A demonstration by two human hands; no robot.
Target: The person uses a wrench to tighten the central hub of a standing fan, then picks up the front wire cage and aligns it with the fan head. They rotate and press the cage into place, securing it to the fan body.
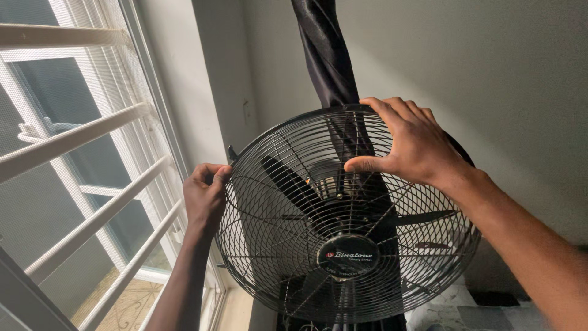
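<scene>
A black standing fan with a round wire grille (288,245) fills the middle of the head view, its dark blades and a round hub cap (348,256) visible behind the wires. My left hand (205,193) pinches the grille's rim at its left edge. My right hand (413,144) grips the top of the rim, thumb pressed on the front wires and fingers curled over the back. The fan's stand is hidden below the frame.
A dark twisted curtain (327,55) hangs behind the fan against a grey wall. A window with white horizontal bars (79,138) and mesh stands at the left, close to the fan's left edge. Patterned flooring (465,312) shows at the bottom right.
</scene>
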